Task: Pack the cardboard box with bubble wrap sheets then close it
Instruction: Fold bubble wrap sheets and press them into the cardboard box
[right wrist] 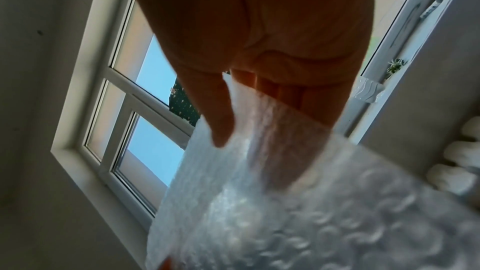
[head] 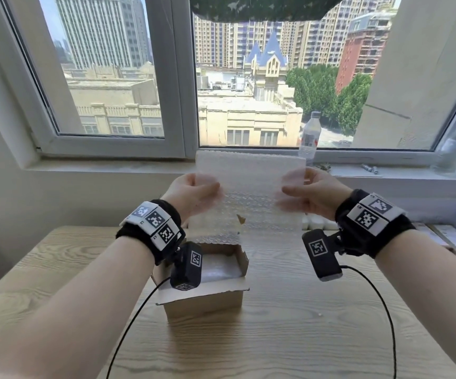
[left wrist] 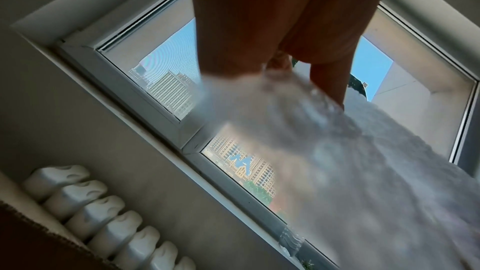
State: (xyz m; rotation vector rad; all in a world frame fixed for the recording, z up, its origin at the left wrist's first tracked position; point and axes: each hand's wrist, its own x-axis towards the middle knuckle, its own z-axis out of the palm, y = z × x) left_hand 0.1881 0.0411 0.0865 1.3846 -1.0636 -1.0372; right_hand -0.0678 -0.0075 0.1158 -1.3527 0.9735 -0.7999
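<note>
One bubble wrap sheet [head: 250, 187] hangs above the open box [head: 207, 291] on the bench [head: 303, 337], pinched at its sides by the left hand [head: 194, 192] and right hand [head: 311, 194]. Some wrap seems inside already; closing remains.

hands [head: 251, 192] raised, fingers pinched shut

High-rise room: window [head: 112, 77], radiator [left wrist: 91, 213].
</note>
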